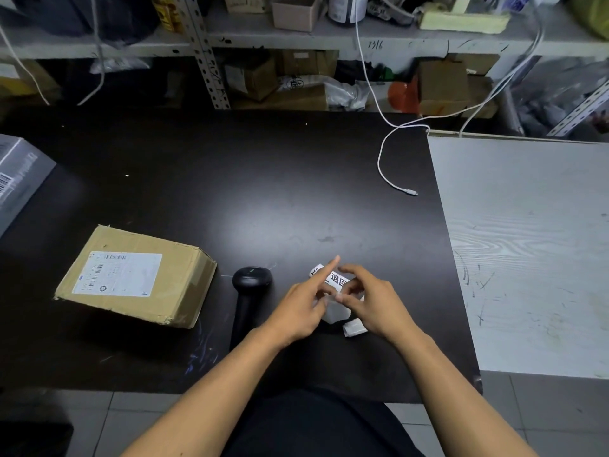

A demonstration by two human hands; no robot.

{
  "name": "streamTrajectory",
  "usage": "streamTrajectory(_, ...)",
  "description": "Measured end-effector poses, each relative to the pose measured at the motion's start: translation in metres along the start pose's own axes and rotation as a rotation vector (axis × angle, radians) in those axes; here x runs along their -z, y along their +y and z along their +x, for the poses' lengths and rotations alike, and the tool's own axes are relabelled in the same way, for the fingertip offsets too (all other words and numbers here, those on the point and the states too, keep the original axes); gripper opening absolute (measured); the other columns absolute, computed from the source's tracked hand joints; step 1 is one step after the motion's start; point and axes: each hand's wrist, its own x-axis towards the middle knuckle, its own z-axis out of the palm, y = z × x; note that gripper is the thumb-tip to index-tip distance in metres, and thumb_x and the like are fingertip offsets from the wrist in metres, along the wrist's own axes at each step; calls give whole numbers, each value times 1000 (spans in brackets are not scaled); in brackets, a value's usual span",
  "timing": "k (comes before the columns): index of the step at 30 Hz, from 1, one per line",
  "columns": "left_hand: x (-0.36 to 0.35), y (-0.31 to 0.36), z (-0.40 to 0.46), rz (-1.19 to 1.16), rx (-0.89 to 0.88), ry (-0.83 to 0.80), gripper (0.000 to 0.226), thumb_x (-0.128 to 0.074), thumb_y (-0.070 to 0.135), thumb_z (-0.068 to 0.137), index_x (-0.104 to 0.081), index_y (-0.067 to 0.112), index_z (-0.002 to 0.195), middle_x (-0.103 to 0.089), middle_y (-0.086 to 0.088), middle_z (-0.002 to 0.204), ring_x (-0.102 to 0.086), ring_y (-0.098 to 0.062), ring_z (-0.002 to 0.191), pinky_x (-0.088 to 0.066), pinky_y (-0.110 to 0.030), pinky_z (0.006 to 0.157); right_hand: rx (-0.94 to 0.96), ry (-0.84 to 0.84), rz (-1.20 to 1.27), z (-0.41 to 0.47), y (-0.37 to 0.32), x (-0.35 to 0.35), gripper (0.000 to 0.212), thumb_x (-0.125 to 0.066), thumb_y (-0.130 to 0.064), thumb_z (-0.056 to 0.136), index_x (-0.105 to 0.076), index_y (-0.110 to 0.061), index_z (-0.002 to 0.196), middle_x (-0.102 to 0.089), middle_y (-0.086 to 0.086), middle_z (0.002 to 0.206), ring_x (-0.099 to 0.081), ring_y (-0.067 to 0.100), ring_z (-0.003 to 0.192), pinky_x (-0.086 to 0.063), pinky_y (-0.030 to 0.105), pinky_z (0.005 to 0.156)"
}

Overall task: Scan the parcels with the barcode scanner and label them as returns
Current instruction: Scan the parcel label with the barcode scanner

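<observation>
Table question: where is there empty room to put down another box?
The dark table is bare across its middle, between the cardboard box, the white cable and the shelves behind. The pale board on the right looks bare too. It is crowded near the front, around the scanner, the hands and the return labels.

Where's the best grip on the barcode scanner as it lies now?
Take the barcode scanner by its handle, coming from above on the near side. It lies flat on the black table, head pointing away, the handle running toward the person. The cardboard parcel lies at its left.
</observation>
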Motion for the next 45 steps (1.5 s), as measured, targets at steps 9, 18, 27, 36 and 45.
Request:
streamTrajectory(9, -1, -17, 3, -167, 207, 75, 84, -54, -7, 87, -24, 33, 154, -58, 5, 103, -54, -9, 73, -43, -10, 78, -160, 358, 256, -9, 12, 17, 31, -65, -14, 91, -57, -26, 119, -67, -6, 84, -61, 8, 84, -40, 5, 69)
streamTrajectory(18, 26, 30, -12, -26, 121, 339, 62, -63, 24, 93, -34, 38, 146, -55, 15, 106, -47, -3, 105, -34, -14, 93, 250, 714, 43, -20, -26, 11, 26, -63, -17, 93, -57, -16, 118, -59, -11, 88, -54, 3, 78, -43, 20, 73)
streamTrajectory(27, 61, 69, -59, -721, 209, 565, 46, -64, 18, 93, -45, 32, 132, -72, 3, 93, -65, -1, 78, -46, -21, 77, 891, 754, -302, -16, -83, -45, 37, -71, -11, 85, -52, -18, 115, -69, 4, 87, -56, 22, 88, -42, 35, 72)
streamTrajectory(36, 101, 28, -115, -727, 288, 831, 53, -63, -1, 91, -48, 36, 125, -70, -4, 93, -70, -11, 85, -52, -18, 77, 777, 243, -11, -7, -118, -80, 53, -68, -42, 80, -45, -23, 124, -48, -10, 115, -48, 1, 108, -34, 10, 98)
streamTrajectory(45, 148, -17, -163, -671, 339, 787, 59, -73, 15, 86, -47, 50, 125, -65, -7, 96, -66, -15, 86, -52, -33, 91, 319, -381, 397, 17, -201, -128, 40, -71, -9, 88, -53, -30, 116, -65, 2, 91, -65, 20, 88, -53, 38, 83)
